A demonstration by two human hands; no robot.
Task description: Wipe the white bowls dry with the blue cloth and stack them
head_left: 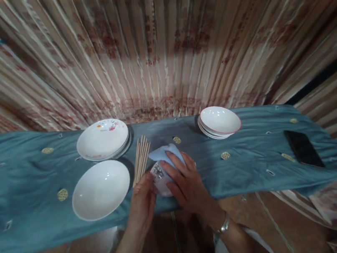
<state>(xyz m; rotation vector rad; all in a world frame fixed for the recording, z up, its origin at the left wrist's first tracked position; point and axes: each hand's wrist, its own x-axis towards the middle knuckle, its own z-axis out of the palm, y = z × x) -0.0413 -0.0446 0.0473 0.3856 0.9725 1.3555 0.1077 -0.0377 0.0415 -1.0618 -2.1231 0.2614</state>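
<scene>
A small white dish (160, 185) with a dark flower pattern is in front of me, partly covered by my hands and a cloth. My left hand (143, 196) is closed on the dish's left edge, thumb toward the pattern. Over its right side lies my right hand (186, 179), fingers bent over a light blue cloth (159, 154) pressed to the dish. A silver bangle circles the right wrist. Just beyond my left hand, several wooden chopsticks (142, 158) lie side by side on the cloth-covered table.
A stack of white plates (103, 138) with a flower print stands back left, and a plain white bowl (101, 190) is nearer me. Stacked red-rimmed bowls (220, 120) stand back right. A black phone (304, 148) lies far right on the teal tablecloth (251, 169). Behind hangs a curtain (157, 52).
</scene>
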